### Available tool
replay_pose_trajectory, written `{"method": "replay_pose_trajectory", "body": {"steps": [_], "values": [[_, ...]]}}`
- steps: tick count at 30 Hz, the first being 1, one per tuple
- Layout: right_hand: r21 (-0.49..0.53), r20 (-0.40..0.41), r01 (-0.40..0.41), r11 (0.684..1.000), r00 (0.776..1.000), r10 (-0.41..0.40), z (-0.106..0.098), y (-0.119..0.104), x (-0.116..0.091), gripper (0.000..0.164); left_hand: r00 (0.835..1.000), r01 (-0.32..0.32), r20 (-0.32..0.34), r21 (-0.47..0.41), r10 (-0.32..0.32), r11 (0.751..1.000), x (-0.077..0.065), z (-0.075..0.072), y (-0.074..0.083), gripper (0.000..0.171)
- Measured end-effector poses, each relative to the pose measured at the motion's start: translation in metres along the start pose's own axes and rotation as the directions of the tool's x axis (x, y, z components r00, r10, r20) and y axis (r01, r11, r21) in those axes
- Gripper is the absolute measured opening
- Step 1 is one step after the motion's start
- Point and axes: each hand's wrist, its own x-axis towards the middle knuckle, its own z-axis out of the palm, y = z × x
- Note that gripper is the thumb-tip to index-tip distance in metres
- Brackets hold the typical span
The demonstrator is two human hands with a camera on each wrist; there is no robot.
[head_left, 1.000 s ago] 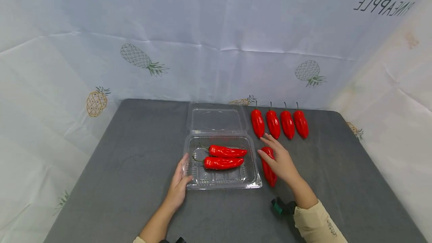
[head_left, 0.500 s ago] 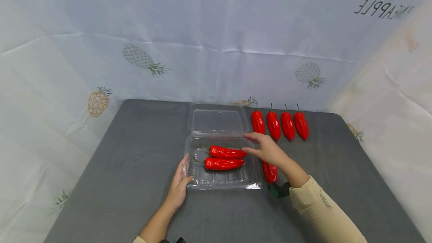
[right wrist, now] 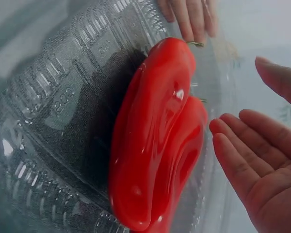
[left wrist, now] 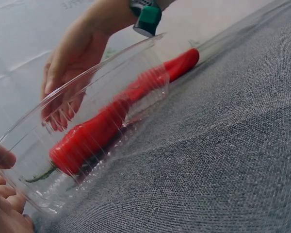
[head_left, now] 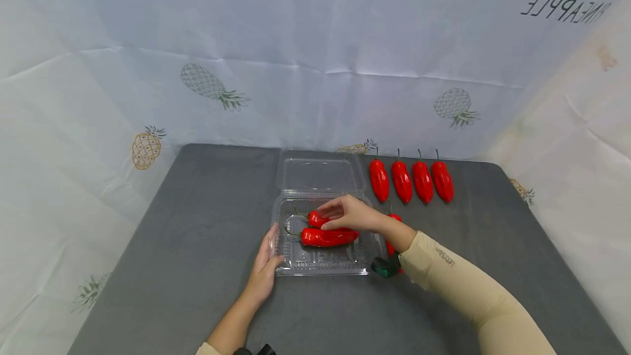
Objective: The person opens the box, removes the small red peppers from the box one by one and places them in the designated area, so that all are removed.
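A clear plastic clamshell box point(head_left: 320, 264) lies unfolded on the table, two red chili peppers in it. My left hand point(head_left: 260, 274) grips its near left corner, thumb point(left wrist: 2, 158) at the rim and fingers outside. Over the box hovers my right hand point(head_left: 352, 215), palm down, above the rear pepper point(head_left: 315, 219) and partly hiding it. Its fingers point(right wrist: 254, 133) look relaxed and apart from the peppers in the right wrist view. The front pepper point(head_left: 327, 238) lies alongside the rear one, stems to the left. Another red pepper point(head_left: 390, 248) rests right of the box, partly under my right wrist.
Several red peppers point(head_left: 401, 182) stand in a row at the back right, stems away from me. The transparent lid point(head_left: 322, 174) lies flat behind the box. A grey cloth covers the table point(head_left: 172, 245). Pineapple-print sheets point(head_left: 315, 108) hang behind and at the sides.
My right hand has moved left, from above the pepper beside the box to above the peppers inside it. My left hand stays at the box's corner.
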Motion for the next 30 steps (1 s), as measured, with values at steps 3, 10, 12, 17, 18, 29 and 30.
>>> {"method": "replay_pose_trajectory", "body": {"steps": [3,10,12,17,18,29,30], "values": [[-0.035,0.021,0.0,0.999,1.0,0.0,0.002,-0.003,0.004,0.047,1.0,0.01,-0.003,0.002,-0.01,1.0,0.0,0.0,0.0,0.068],[-0.1,0.076,0.006,0.995,0.997,0.002,0.004,-0.008,0.012,0.042,1.0,0.024,0.002,0.001,-0.024,1.0,0.0,-0.001,0.001,0.068],[-0.135,0.103,0.009,0.991,0.995,0.005,0.005,-0.01,0.012,0.041,1.0,0.016,0.001,-0.002,-0.016,1.0,0.0,-0.001,0.002,0.068],[-0.279,0.154,0.04,0.96,0.988,0.004,0.01,-0.013,0.012,0.041,1.0,0.017,-0.001,0.006,-0.017,1.0,0.0,0.0,0.002,0.068],[-0.308,0.158,0.047,0.95,0.987,0.002,0.011,-0.013,0.012,0.041,1.0,0.02,0.0,0.008,-0.02,1.0,0.0,0.0,0.002,0.068],[-0.51,0.158,0.007,0.86,0.984,0.086,0.022,-0.014,0.016,0.039,1.0,0.023,-0.018,0.025,-0.023,0.999,0.0,0.0,0.002,0.068],[-0.526,0.153,0.006,0.85,0.984,0.087,0.023,-0.014,0.017,0.039,0.999,0.029,-0.019,0.027,-0.028,0.999,0.0,0.0,0.002,0.068]]}}
